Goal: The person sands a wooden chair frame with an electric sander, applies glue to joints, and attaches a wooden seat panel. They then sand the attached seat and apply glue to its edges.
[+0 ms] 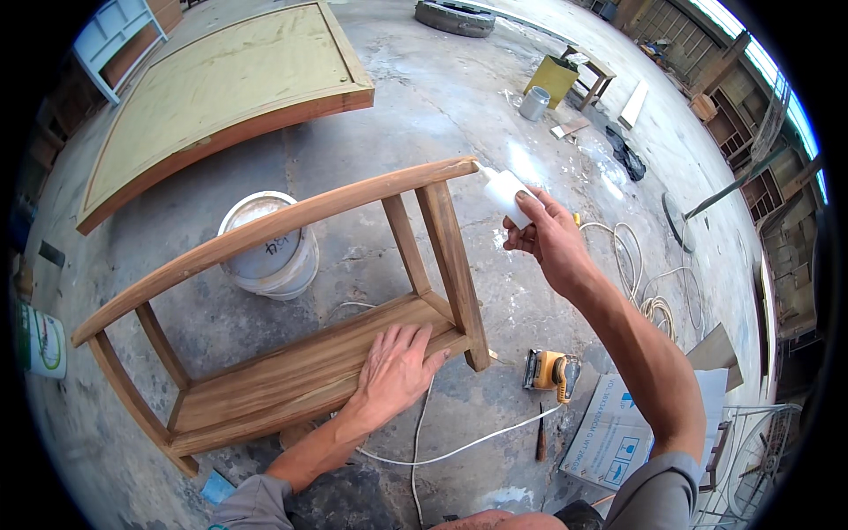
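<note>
A wooden furniture frame (291, 371), with a flat panel, short posts and a long curved rail (265, 228), stands tilted in front of me. My left hand (395, 364) lies flat on the panel near its right end, fingers stretched out. My right hand (549, 231) grips a small white squeeze bottle (506, 196) between thumb and fingers. The bottle's narrow nozzle points at the rail's right tip, touching it or very close. Whether anything flows from it is too small to tell.
Behind the frame stands a lidded white bucket (274, 256). A yellow power sander (551, 371) with a white cord, a screwdriver-like tool (541, 437) and a cardboard box (609, 433) lie at right. A large wooden panel (230, 79) sits far left; a coiled hose (654, 309) lies right.
</note>
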`<action>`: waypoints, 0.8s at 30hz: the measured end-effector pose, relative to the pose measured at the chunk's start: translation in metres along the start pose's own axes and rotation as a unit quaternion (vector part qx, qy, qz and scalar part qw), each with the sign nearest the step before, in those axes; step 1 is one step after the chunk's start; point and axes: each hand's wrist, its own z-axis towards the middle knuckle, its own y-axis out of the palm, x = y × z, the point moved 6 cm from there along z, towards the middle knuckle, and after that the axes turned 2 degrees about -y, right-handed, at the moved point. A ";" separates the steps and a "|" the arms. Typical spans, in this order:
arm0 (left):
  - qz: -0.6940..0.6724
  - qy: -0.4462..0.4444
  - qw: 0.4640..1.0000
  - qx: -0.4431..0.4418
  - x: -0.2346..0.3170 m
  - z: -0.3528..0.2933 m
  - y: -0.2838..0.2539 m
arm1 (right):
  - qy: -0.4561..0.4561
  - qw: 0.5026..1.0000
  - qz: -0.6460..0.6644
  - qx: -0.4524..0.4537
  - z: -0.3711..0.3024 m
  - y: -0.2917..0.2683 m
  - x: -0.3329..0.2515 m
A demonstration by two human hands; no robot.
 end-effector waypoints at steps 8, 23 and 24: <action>0.002 -0.002 1.000 -0.002 0.003 0.000 -0.002 | 0.005 1.000 0.007 0.001 -0.002 0.002 0.000; 0.004 0.001 1.000 -0.003 0.001 0.000 -0.001 | 0.003 1.000 0.002 0.015 -0.004 0.004 -0.002; 0.004 0.001 1.000 -0.003 0.001 0.000 -0.001 | 0.003 1.000 0.003 0.012 -0.004 0.005 -0.002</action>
